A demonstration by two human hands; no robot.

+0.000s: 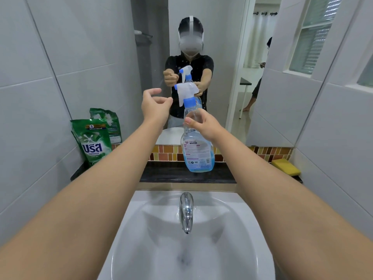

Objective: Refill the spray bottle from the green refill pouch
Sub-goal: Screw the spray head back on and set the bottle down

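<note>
A clear spray bottle (196, 152) with blue liquid in its lower part and a white-and-blue trigger head stands tilted above the dark ledge (181, 174). My right hand (203, 126) grips it around the neck, just below the blue collar. My left hand (155, 104) hovers to the left of the trigger head with loosely curled fingers, touching nothing. The green refill pouch (93, 142) stands upright on the ledge at the left, against the wall.
A white sink (232, 229) with a chrome tap (186, 211) lies below my arms. A yellow sponge (285, 166) rests at the ledge's right end. A mirror (222, 47) on the wall ahead reflects me, the bottle and another person in a doorway.
</note>
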